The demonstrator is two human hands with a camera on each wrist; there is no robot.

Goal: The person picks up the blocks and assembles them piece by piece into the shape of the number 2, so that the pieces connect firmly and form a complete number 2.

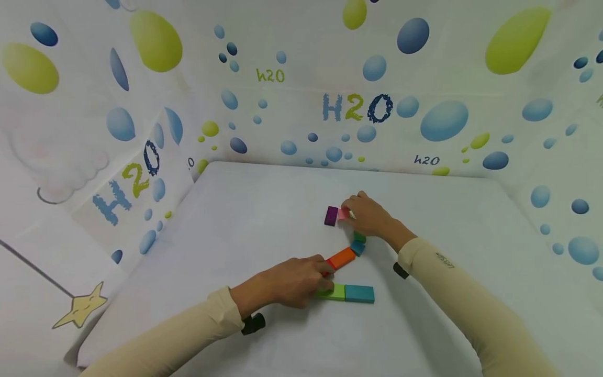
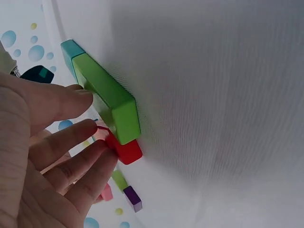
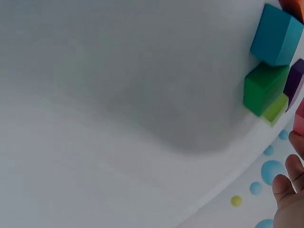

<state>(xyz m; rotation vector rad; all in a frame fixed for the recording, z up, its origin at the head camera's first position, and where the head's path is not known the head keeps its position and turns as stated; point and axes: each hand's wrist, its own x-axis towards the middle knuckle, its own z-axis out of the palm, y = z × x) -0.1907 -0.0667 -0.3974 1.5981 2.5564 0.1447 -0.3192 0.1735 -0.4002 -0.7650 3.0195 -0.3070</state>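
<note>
My left hand [image 1: 297,283] reaches over the blocks with fairly straight fingers. Its thumb touches the lime green block [image 2: 107,85], while the fingertips touch the red block [image 2: 127,151] beside it. Farther out, my right hand [image 1: 371,217] pinches a pink block [image 1: 343,213], partly covered by the fingers. Left of the pink block lies a purple block [image 1: 331,215]. A green block [image 1: 360,236] sits below the right hand against a blue block [image 1: 357,247]. An orange block [image 1: 341,258] runs from there to the red one. A smaller yellow-green block [image 3: 275,110] shows behind the green block.
A teal block [image 1: 359,294] lies end to end with the lime green one. The blocks lie on a white table [image 1: 254,209]. Behind and beside it stand white walls [image 1: 301,31] printed with coloured drops. Each wrist wears a small dark camera.
</note>
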